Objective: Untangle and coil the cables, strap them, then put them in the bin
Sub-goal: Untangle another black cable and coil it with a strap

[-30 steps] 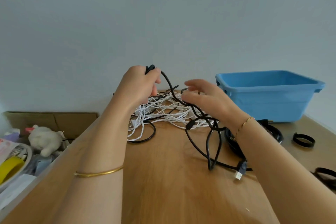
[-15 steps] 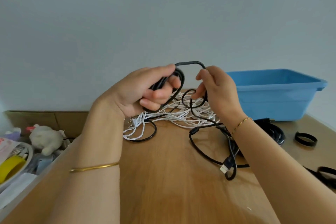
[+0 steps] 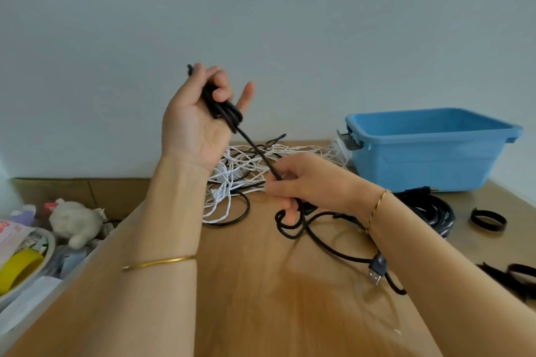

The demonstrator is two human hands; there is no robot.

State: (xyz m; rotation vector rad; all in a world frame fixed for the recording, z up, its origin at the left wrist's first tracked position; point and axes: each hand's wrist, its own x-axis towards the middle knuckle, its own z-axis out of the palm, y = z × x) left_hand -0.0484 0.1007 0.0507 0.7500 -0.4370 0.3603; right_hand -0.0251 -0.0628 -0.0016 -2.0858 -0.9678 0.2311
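Observation:
My left hand [image 3: 197, 116] is raised above the table, palm toward me, and grips a small coil of black USB cable [image 3: 224, 109]. The cable runs taut down to my right hand [image 3: 301, 182], which pinches it just above the wooden table [image 3: 255, 284]. The rest of it loops on the table and ends in a USB plug [image 3: 376, 271] under my right forearm. A tangle of white cable [image 3: 246, 171] mixed with black lies behind my hands. A blue bin [image 3: 429, 148] stands at the back right.
A coiled thick black cable [image 3: 432, 211] lies in front of the bin. Black straps [image 3: 488, 220] rest at the right, with more straps [image 3: 519, 275] near the right edge. Left of the table sits a cardboard box [image 3: 58, 191] with a white plush toy [image 3: 76, 219] and yellow tape [image 3: 17, 269].
My left hand has risen and turned palm toward me with the coil in it. My right hand has dropped from beside it to the table and drawn the cable taut.

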